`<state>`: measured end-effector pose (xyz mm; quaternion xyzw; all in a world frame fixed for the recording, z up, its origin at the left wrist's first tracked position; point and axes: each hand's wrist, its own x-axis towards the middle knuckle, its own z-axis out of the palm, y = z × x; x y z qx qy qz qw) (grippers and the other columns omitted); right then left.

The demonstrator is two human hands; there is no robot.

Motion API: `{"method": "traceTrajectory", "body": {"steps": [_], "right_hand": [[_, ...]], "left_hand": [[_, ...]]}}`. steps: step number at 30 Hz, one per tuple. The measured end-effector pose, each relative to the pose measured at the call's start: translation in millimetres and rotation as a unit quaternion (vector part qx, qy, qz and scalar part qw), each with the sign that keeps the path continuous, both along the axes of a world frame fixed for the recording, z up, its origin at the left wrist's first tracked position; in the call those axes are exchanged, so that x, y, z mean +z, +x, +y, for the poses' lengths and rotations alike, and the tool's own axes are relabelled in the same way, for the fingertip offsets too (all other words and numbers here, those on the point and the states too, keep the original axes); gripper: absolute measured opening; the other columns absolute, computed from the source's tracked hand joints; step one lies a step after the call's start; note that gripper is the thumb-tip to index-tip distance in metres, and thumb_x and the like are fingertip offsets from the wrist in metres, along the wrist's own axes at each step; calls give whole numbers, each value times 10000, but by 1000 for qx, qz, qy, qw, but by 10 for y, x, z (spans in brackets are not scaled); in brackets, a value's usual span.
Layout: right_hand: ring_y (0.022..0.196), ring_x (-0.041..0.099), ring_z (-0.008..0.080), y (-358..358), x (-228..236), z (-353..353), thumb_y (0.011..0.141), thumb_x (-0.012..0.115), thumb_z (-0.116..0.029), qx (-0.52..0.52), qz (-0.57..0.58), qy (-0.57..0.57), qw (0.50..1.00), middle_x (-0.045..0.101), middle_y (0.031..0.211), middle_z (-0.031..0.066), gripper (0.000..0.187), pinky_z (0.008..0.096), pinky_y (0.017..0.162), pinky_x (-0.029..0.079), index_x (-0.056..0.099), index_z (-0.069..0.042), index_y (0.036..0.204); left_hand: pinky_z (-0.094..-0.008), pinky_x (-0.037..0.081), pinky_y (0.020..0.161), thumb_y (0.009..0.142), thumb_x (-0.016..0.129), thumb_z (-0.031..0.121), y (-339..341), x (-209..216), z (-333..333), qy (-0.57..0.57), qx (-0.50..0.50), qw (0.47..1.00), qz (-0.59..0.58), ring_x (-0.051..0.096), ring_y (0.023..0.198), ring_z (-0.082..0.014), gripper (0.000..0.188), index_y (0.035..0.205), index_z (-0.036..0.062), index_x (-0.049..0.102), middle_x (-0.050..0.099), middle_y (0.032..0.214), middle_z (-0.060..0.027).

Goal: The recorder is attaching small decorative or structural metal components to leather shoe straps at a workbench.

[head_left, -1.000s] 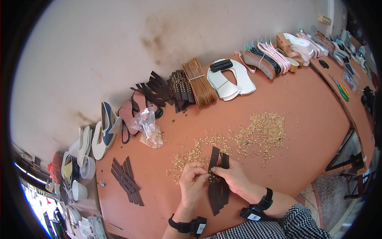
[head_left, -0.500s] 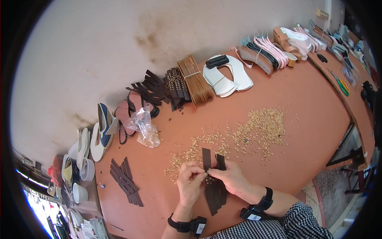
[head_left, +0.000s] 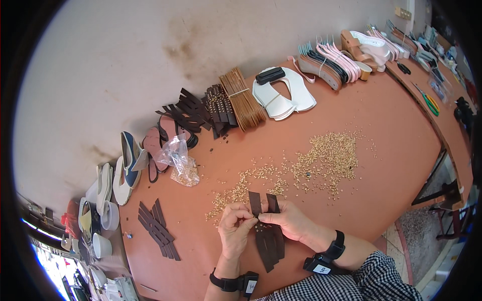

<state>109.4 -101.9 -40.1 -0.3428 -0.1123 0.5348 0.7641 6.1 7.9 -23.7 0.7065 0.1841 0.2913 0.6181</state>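
Observation:
My left hand (head_left: 235,232) is closed, its thumb and forefinger pinched at the left edge of a dark brown slitted strap piece (head_left: 270,246). Whether a small stud sits between those fingertips is hidden. My right hand (head_left: 288,220) grips the same piece from the right, thumb laid across its front. Two strips of the piece stick up beyond my fingers, and its lower end hangs down toward me. A few small shiny studs show on it just below my thumbs. Just past my hands, loose gold studs (head_left: 331,155) lie scattered over the tabletop.
On the brown tabletop (head_left: 201,271), more dark slitted straps (head_left: 158,228) lie at left. Along the wall stand a clear bag of studs (head_left: 185,170), studded straps (head_left: 221,108), a tan strip bundle (head_left: 242,98), white shoe-shaped pieces (head_left: 296,95) and wedge soles (head_left: 321,70). Green-handled pliers (head_left: 431,104) lie far right.
The strap piece has tilted a little, its upper strips now lower and leaning left. Both hands stay pinched on it, shifted slightly left. The view has moved slightly.

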Motion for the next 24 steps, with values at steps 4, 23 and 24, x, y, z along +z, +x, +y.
{"method": "traceTrajectory", "body": {"steps": [4,23,24], "right_hand": [[735,515,76,-7,78,-7,825,587,-50,-6,-60,-32,998,561,812,1,80,216,682,431,602,-10,893],[675,477,29,-34,104,16,838,581,-107,-25,-143,-90,985,543,757,-43,92,184,587,394,610,-22,857],[680,475,29,-37,111,14,839,580,-105,-25,-144,-86,986,541,759,-43,90,184,592,393,609,-22,855]], "left_hand": [[-249,427,734,678,619,-113,2,-24,-1,27,14,1000,7,503,852,-126,153,748,17,581,508,925,-44],[-207,456,613,766,611,-60,1,-99,-36,-159,31,987,21,537,729,-85,97,776,21,560,575,894,-37],[-206,455,613,768,609,-66,-3,-119,-28,-157,27,987,11,537,733,-83,102,777,22,558,576,897,-36]]}}
